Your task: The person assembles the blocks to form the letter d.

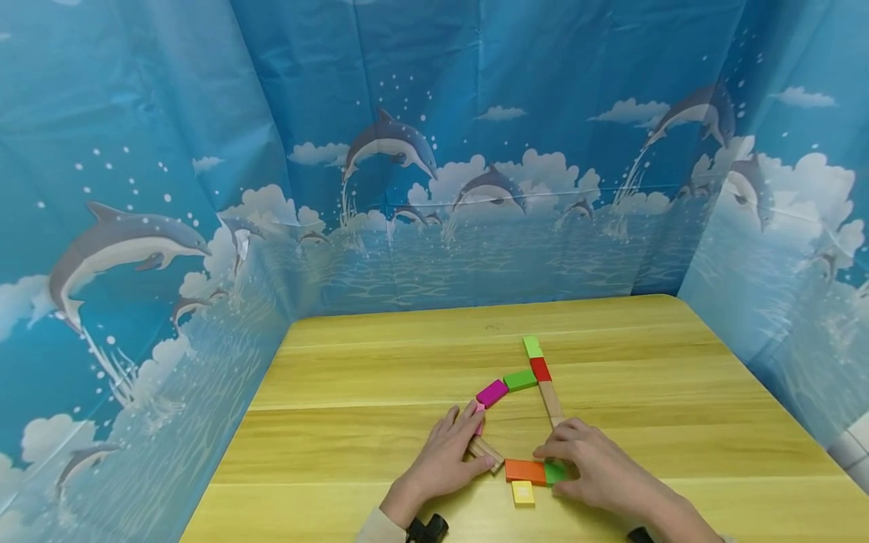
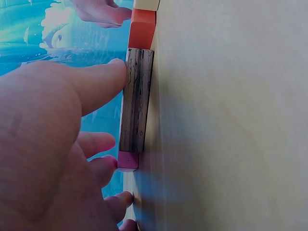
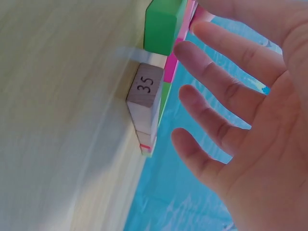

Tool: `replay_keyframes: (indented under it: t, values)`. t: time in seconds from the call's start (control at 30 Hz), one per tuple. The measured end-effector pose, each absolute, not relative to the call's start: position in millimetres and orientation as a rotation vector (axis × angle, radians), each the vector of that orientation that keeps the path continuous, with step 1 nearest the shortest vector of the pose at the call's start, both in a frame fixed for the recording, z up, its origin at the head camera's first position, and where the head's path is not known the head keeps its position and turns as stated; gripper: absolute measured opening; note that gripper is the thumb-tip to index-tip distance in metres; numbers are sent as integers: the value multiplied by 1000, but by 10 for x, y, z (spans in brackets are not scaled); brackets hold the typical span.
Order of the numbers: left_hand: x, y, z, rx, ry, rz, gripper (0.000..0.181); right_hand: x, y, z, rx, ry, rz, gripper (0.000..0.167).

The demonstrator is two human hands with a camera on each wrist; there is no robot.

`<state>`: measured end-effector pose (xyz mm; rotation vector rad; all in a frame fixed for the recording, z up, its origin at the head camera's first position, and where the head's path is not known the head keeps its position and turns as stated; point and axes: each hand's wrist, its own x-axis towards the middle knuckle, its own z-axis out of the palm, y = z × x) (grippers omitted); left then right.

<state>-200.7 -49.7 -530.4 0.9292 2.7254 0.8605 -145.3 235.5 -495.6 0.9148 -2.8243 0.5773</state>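
Observation:
Several coloured blocks and plain wooden ones lie in a joined outline on the table. With fingers extended, my left hand (image 1: 444, 452) lies over the pink block (image 1: 480, 424) and the paired wooden blocks (image 1: 483, 451); its thumb touches the wooden pair's near end. My right hand (image 1: 597, 464) hovers by the green block (image 1: 554, 473), which adjoins the orange block (image 1: 525, 471). In the right wrist view its fingers are spread, and a wooden block (image 3: 146, 84) marked 35 stands below them. A yellow block (image 1: 523, 494) sits just in front of the orange one.
A magenta block (image 1: 492, 394) and another green block (image 1: 520, 379) curve towards a straight line of a wooden block (image 1: 551, 401), a red block (image 1: 540, 369) and a light green block (image 1: 532, 347). A dolphin-print curtain (image 1: 434, 249) surrounds the wood-grain table (image 1: 326, 392).

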Motion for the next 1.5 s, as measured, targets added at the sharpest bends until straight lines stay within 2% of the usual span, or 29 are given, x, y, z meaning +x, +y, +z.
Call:
replay_keyframes:
  t: [1.0,1.5]
  values:
    - [-2031,-500,-5333,940,2732,861,78,-1306,1974,-5048,999,-2677,627,31]
    - [-2023,-507,-5336,937,2716,880,78,-1262,1966,-5070,989,-2693,579,33]
